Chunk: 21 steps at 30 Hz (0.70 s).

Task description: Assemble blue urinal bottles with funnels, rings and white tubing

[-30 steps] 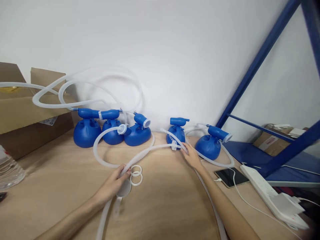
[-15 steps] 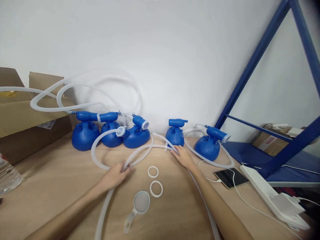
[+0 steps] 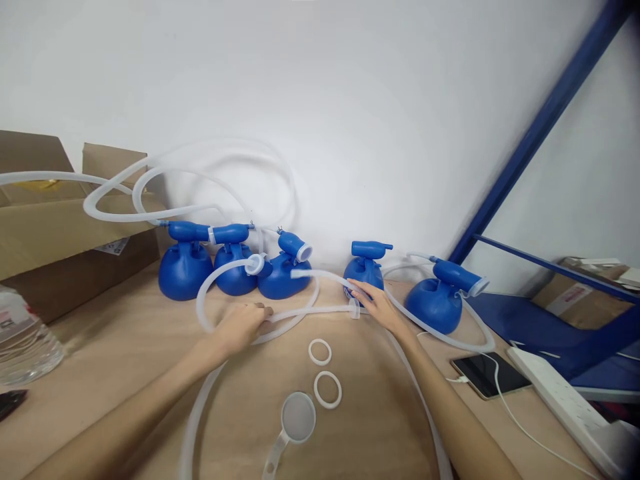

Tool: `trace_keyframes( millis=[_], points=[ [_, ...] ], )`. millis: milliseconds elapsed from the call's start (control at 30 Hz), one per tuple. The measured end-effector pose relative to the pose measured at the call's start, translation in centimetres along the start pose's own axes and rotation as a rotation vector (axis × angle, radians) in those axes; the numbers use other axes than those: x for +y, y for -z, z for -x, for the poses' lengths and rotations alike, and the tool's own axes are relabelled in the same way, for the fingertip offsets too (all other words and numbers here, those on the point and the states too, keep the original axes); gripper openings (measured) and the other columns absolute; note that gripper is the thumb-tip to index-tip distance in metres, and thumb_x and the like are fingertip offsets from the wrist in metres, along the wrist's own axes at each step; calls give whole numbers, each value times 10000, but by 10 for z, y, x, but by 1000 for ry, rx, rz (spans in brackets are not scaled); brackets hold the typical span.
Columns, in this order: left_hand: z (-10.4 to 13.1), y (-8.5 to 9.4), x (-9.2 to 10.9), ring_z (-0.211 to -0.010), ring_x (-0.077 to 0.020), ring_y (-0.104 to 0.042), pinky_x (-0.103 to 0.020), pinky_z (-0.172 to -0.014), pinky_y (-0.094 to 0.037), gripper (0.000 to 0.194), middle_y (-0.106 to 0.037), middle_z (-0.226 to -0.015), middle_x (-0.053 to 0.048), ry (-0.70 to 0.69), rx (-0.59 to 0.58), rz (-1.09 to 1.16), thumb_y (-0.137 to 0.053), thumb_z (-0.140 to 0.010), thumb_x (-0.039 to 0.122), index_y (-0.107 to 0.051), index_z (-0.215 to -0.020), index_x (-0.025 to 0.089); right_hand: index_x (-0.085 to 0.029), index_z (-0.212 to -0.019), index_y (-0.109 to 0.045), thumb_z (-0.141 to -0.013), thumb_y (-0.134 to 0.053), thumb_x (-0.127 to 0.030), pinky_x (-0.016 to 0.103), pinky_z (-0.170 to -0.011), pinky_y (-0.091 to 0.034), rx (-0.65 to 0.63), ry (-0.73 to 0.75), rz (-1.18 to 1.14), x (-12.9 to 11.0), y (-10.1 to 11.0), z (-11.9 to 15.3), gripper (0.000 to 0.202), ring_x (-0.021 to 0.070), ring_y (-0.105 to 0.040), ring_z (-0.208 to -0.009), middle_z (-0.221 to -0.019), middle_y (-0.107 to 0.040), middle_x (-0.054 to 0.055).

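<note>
The L hand is curled tight round a soft white tube, & the R hand is gripping that tube too. The tube goes btwn them, at abt 3 o'clock from the L hand. A small white clip is just beside the R hand. One loose tube end sticks out at 10 o'clock from the R hand.

From the L hand: 3 blue bottles btwn 10 & 1 o'clock, big box at 10, water jug at 9.

From the R hand: blue bottle at 12, another at 3, phone at 4. On the tabletop, 2 white rings lie apart at 8, & a round piece w/ a handle is at 7.
</note>
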<state>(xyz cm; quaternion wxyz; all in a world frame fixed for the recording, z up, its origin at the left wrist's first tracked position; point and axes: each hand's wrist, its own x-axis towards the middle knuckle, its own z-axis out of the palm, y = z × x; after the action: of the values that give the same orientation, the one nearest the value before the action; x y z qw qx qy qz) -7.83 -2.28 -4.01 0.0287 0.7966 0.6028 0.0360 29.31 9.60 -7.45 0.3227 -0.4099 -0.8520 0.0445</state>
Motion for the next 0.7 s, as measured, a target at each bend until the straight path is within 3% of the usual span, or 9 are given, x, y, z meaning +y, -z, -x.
trace_keyframes(
  millis=[133,233,333,467,600,700],
  points=[
    [-14,4,15,-1033,-313,-727,-364,-794,-499,231,-761,-1127,-133,-3,8,-16,-499,-987,248,-724,-1007,196,-282,-1396,-672,-1053,-513,-467,463,-1092,-515,-157,71,-125,-26,-10,3,421,299,-688,-1243,-1371,-724,73],
    [-19,25,15,-970,-334,-730,-378,-759,-499,200,-764,-1027,-144,30,11,-21,-593,-949,326,-732,-908,188,-291,-1422,-642,-1076,-480,-423,487,-1102,-477,-210,112,-79,-35,-26,0,404,297,-659,-1276,-1397,-708,76],
    [-24,60,-1,-885,-291,-726,-357,-745,-499,284,-760,-932,-88,55,42,6,-615,-938,474,-738,-901,221,-281,-1377,-667,-1077,-491,-403,477,-1093,-468,-244,122,-71,-31,-39,-9,369,284,-655,-1266,-1364,-722,84],
    [-39,92,-35,-1083,-309,-692,-379,-847,-517,451,-728,-1193,-103,166,183,18,-495,-975,572,-690,-1190,227,-304,-1355,-690,-1052,-553,-437,461,-1081,-470,-301,158,-51,-20,-43,-23,359,282,-628,-1276,-1330,-719,89],
    [-58,84,-55,-1267,-383,-623,-427,-926,-535,665,-649,-1395,-160,269,170,16,-552,-902,662,-607,-1383,206,-335,-1537,-531,-1043,-555,-473,483,-1002,-509,-361,235,85,-18,-35,-34,514,283,-641,-1122,-1259,-698,106],
    [-69,70,-56,-1266,-406,-632,-464,-930,-543,737,-617,-1466,-167,263,139,31,-575,-888,663,-528,-1481,227,-320,-1511,-568,-1060,-495,-473,521,-1025,-503,-188,194,112,-26,-29,-46,482,304,-629,-1122,-1234,-680,126]
  ],
)
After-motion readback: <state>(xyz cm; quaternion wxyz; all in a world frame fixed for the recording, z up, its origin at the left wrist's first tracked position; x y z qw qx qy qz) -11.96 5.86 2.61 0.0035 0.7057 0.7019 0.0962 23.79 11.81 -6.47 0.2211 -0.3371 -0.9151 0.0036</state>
